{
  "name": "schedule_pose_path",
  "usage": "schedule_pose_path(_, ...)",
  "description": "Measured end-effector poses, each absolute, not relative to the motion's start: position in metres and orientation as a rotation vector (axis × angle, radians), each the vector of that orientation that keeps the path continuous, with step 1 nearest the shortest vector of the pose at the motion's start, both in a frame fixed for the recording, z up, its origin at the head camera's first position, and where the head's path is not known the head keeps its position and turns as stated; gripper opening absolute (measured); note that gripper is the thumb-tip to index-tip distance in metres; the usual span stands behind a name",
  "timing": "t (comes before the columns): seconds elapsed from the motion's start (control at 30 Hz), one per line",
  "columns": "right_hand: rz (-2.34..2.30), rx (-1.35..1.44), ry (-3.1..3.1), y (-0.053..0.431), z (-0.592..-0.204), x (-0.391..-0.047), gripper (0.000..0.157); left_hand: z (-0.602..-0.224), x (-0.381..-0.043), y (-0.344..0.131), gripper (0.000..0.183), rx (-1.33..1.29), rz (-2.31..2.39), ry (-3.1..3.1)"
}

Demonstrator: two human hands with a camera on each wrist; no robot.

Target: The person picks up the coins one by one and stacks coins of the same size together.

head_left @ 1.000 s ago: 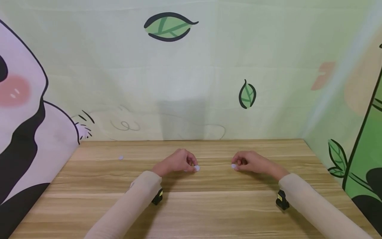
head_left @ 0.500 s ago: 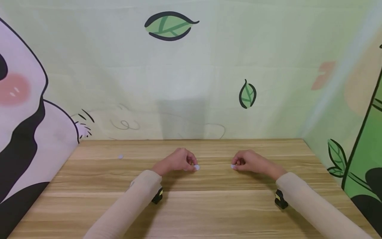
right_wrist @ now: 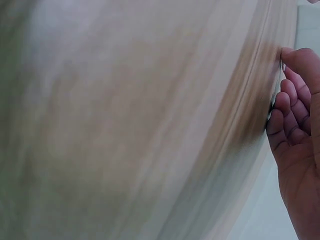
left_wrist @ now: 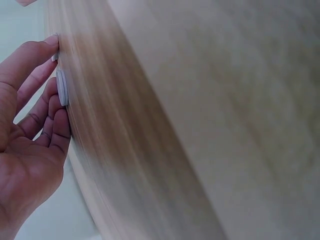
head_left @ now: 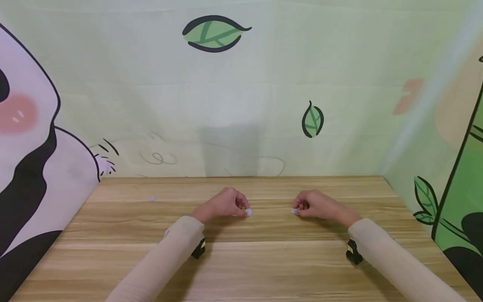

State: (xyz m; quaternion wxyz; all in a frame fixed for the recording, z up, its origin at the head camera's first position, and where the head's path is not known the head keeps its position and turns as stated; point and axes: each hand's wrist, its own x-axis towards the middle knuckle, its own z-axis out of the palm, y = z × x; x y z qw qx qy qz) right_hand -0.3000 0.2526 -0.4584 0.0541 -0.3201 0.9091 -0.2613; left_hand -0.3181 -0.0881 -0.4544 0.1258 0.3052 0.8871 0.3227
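The left disc (head_left: 249, 212), pinched in the left hand (head_left: 224, 203), sits at that hand's 4 o'clock; the right disc (head_left: 294, 211), pinched in the right hand (head_left: 318, 204), at its 8 o'clock. From left disc to right is 3 o'clock, across a gap. Both look pale and thin, roundish, without a long axis. An inner disc (left_wrist: 62, 88) shows against the left hand's lower fingers. A loose disc (head_left: 152, 199) lies at 9 o'clock on the counter (head_left: 264, 268), nearer the left hand.

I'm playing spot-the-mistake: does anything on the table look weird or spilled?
Nothing looks spilled. One pale disc lies alone on the left of the table, apart from those at the left hand and right hand, so it looks a bit stray.
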Motion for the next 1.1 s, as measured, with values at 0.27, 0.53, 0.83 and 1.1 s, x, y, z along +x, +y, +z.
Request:
schedule_pose_path(0.27,-0.835,-0.988,2.777,0.251,-0.457,-0.300,0.007,-0.455,-0.318,-0.089,0.012,0.893,0.962,2.577)
schedule_pose_path(0.53,-0.810,-1.022,2.789,0.249,-0.452,-0.302,0.008,-0.457,-0.319,-0.089,0.012,0.893,0.956,2.582)
schedule_pose_path(0.83,-0.769,-1.032,2.794,0.246,-0.447,-0.301,0.007,-0.456,-0.319,-0.090,0.011,0.887,0.963,2.578)
schedule_pose_path(1.1,-0.753,-1.032,2.807,0.242,-0.442,-0.299,0.008,-0.455,-0.319,-0.089,0.012,0.913,0.947,2.588)
